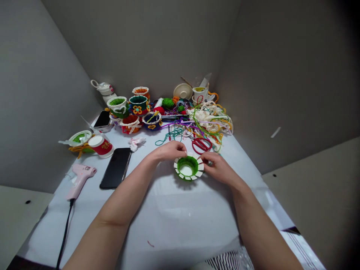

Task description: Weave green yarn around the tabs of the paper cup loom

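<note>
A paper cup (187,177) with its rim cut into white flaps that splay outward sits low over the middle of the table. Green yarn lines its inner wall, and the white bottom shows through the opening. My left hand (172,150) comes in from the upper left, fingers closed at the far-left edge of the flaps. On the other side my right hand (217,167) pinches the right edge of the cup between thumb and fingers. Its lower fingers are curled and partly hidden. Red-handled scissors (201,144) lie just beyond the right hand.
Several yarn-wrapped cups (138,105) stand at the back left. Loose yarn (210,118) is heaped at the back right. To the left lie a black phone (115,168), a red-and-white paper cup (101,146) and a pink glue gun (81,180) with its cord (66,228).
</note>
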{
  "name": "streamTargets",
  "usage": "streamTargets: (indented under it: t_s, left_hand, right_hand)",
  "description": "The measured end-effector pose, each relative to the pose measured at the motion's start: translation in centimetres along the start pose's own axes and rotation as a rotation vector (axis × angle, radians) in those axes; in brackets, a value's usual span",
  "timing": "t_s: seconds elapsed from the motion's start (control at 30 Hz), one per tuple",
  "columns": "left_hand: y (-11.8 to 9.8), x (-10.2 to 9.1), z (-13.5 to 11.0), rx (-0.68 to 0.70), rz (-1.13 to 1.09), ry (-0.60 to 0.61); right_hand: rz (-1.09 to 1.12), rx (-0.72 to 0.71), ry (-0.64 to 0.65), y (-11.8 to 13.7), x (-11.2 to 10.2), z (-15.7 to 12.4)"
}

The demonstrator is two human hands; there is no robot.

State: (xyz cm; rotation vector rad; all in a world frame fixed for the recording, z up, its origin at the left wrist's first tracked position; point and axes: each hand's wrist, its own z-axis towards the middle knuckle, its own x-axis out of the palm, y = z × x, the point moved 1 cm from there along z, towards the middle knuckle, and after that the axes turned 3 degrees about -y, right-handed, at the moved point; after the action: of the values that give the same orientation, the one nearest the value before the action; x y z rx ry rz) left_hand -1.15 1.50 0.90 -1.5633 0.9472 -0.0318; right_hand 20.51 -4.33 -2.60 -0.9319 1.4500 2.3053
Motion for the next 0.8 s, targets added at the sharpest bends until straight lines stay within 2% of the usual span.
streamTargets:
  t_s: [0.13,0.3,0.43,0.63,0.8]
  left_hand:
    - [-0.4,0.0,-0.2,0.040,-0.042,0.017]
    - [-1.1,1.1,0.0,0.081,-0.052,0.021]
    - [-0.9,1.4,0.2,0.049,-0.040,-0.017]
    - [-0.2,0.9,0.4,0.000,-0.062,-0.097]
    - [0.1,1.0,0.5,-0.015,-0.037,-0.117]
  right_hand:
    - [0.010,-0.005,-0.024,0.0,0.4,0.1]
    - [0.021,-0.003,-0.024,0.1,0.5,0.2]
    - [0.038,0.016,-0.026,0.1,0.5,0.2]
    - [0.125,0.120,-0.108,0.2,-0.6,-0.1]
    - [0.187,0.197,-0.153,0.2,-1.2,-0.4]
